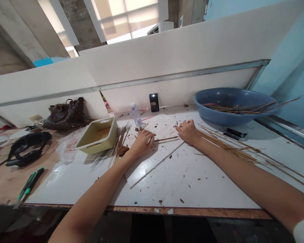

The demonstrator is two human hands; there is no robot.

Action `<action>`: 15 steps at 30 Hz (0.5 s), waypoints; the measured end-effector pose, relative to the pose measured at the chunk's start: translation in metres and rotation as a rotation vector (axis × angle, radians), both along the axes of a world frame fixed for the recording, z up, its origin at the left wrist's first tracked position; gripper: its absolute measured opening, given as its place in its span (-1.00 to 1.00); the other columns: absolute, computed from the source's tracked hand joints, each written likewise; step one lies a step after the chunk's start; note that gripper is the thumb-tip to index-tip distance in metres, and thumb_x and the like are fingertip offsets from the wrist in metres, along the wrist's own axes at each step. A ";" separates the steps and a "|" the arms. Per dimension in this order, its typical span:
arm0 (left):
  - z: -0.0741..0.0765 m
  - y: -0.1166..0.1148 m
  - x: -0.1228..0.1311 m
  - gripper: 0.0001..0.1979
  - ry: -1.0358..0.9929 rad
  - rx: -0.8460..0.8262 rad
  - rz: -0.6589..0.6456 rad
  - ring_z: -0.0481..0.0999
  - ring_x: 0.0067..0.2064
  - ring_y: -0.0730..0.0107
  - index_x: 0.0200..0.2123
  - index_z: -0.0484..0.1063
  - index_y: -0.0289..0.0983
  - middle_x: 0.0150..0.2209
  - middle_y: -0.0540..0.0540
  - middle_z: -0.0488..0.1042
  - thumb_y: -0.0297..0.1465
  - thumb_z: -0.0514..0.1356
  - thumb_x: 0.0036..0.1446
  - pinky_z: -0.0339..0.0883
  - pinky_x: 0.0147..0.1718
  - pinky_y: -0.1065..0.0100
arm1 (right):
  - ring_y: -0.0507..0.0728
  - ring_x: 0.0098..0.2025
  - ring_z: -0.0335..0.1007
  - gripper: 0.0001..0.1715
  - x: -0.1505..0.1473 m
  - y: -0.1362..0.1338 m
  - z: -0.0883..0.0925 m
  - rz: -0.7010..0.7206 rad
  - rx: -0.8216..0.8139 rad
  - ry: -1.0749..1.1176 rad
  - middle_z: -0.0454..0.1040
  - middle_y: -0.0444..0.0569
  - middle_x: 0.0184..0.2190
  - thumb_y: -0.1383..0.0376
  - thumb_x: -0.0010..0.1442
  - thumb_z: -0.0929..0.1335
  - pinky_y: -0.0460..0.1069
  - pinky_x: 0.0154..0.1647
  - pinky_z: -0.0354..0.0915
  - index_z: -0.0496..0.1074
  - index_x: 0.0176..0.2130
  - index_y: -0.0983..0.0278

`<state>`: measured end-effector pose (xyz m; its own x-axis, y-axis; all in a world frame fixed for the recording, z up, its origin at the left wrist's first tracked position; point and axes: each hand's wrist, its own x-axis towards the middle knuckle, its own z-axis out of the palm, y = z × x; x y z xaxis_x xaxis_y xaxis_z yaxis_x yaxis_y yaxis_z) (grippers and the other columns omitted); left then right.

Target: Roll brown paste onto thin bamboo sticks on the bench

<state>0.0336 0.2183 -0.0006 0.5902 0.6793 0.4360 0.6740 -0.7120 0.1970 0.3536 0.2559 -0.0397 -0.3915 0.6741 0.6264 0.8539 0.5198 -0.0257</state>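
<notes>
From the head camera, the left hand (143, 143) is curled closed over the near end of a thin brown stick (166, 138), which lies flat on the white desk (192, 189) between the two hands. The right hand (188, 132) is half-curled, with its fingertips just beside the stick's far end; whether it grips anything, I cannot tell.

Just left of the left hand sit a bundle of thin sticks (120, 145) and a clump of brown shavings (123, 151), with brown flecks scattered across the desk. Long loose sticks (225, 143) lie to the right, running under the right forearm. Behind them, a blue plastic basin (233, 116) holds more sticks, and a small black object (234, 134) lies by its edge.

Further back stand a water bottle (136, 114) and a phone (154, 102) propped against the wall. To the left are a cream tray (98, 136), a brown handbag (66, 114), a black strap (27, 148) and green-handled tools (30, 184).
</notes>
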 end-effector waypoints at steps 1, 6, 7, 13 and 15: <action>0.001 -0.002 0.001 -0.68 0.013 0.008 -0.004 0.51 0.10 0.01 0.10 0.64 -0.21 -0.03 -0.23 0.67 -0.31 0.10 0.54 0.36 0.20 -0.02 | 0.29 -0.21 0.41 -0.29 0.000 0.000 0.001 -0.012 0.005 0.002 0.65 0.18 -0.40 0.13 0.65 0.14 0.30 0.08 0.05 0.65 -0.35 0.25; 0.004 -0.006 0.003 -0.74 0.158 0.058 -0.011 0.47 0.11 -0.06 0.01 0.68 -0.18 -0.07 -0.22 0.66 -0.18 0.26 0.48 0.27 0.23 -0.07 | 0.32 -0.20 0.45 -0.29 -0.003 -0.004 0.004 -0.053 0.000 -0.013 0.66 0.20 -0.38 0.17 0.65 0.16 0.30 0.09 0.07 0.62 -0.42 0.26; 0.004 -0.005 0.003 -0.75 0.177 0.058 -0.005 0.46 0.10 -0.07 -0.02 0.69 -0.18 -0.08 -0.23 0.65 -0.20 0.24 0.49 0.27 0.22 -0.07 | 0.32 -0.21 0.46 -0.29 -0.003 -0.004 0.004 -0.051 -0.002 -0.015 0.65 0.20 -0.39 0.17 0.65 0.16 0.29 0.09 0.08 0.62 -0.42 0.26; 0.003 -0.004 0.001 -0.71 0.123 0.063 0.045 0.44 0.07 -0.09 -0.09 0.73 -0.16 -0.11 -0.24 0.65 -0.31 0.16 0.52 0.27 0.19 -0.11 | 0.35 -0.18 0.49 -0.35 -0.003 -0.004 0.007 0.015 -0.016 -0.011 0.65 0.23 -0.33 0.16 0.64 0.16 0.26 0.08 0.20 0.65 -0.31 0.28; 0.002 -0.004 0.001 -0.71 0.105 0.069 0.058 0.44 0.06 -0.09 -0.10 0.73 -0.16 -0.11 -0.23 0.66 -0.30 0.17 0.52 0.28 0.19 -0.11 | 0.36 -0.11 0.52 -0.41 -0.003 -0.005 0.009 0.093 -0.017 0.011 0.68 0.24 -0.22 0.16 0.64 0.17 0.25 0.11 0.24 0.66 -0.19 0.29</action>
